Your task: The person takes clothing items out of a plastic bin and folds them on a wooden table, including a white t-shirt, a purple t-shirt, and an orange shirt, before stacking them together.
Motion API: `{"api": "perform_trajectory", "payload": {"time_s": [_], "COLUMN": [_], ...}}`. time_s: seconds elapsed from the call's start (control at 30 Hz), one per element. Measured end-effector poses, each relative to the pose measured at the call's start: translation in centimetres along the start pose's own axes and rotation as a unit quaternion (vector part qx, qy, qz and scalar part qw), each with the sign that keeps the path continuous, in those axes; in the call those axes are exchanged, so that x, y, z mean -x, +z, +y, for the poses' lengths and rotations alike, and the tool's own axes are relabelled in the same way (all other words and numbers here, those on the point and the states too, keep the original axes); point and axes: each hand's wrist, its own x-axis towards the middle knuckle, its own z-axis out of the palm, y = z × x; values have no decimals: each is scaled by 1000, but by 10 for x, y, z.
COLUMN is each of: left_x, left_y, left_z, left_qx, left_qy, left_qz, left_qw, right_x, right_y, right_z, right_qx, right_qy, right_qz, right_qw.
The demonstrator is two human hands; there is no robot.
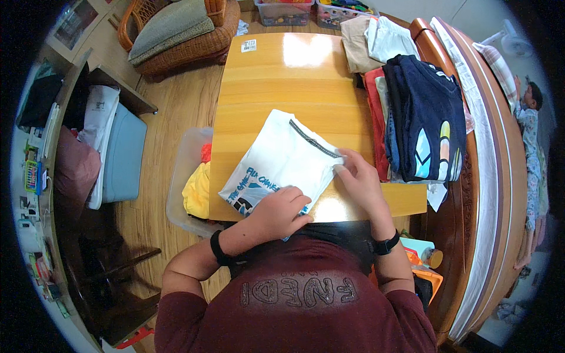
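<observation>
A white T-shirt (282,150) lies partly folded on the wooden table (265,88), turned at an angle. Its dark-trimmed neckline points to the far right, and blue printed lettering covers the near part. At the near edge of the shirt, my left hand (280,212) has curled fingers and thumb around the fabric, covering some of the print. My right hand (359,178) pinches the shirt's right corner beside the end of the neckline. Both wrists wear black bands.
Folded clothes, topped by a navy garment (426,119), are stacked on the table's right. Beige trousers (355,44) and white clothing (390,39) lie behind. A plastic bin (176,194) with yellow fabric (197,189) stands left. On the bed (490,132) at right is another person (529,119).
</observation>
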Motion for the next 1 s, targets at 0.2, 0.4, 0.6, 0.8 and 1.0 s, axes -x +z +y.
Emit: {"api": "perform_trajectory", "payload": {"time_s": [0.2, 0.4, 0.6, 0.8, 1.0], "left_x": [-1, -8, -4, -5, -4], "left_y": [10, 3, 4, 6, 14], "left_z": [-9, -13, -19, -20, -21], "left_qx": [-34, 76, 51, -12, -73], "left_qy": [-44, -34, 22, 61, 38], "left_qz": [-24, -7, -17, 30, 60], "left_qw": [998, 997, 998, 998, 995], "right_x": [-15, -30, -39, -33, -35], "right_y": [-10, -8, -12, -10, -12], "right_z": [-7, 3, -5, 9, 15], "right_qx": [34, -167, -123, -133, -106], "right_qy": [83, 142, 146, 131, 87], "right_qz": [-139, -208, -238, -163, -150], "right_qw": [986, 953, 952, 969, 979]}}
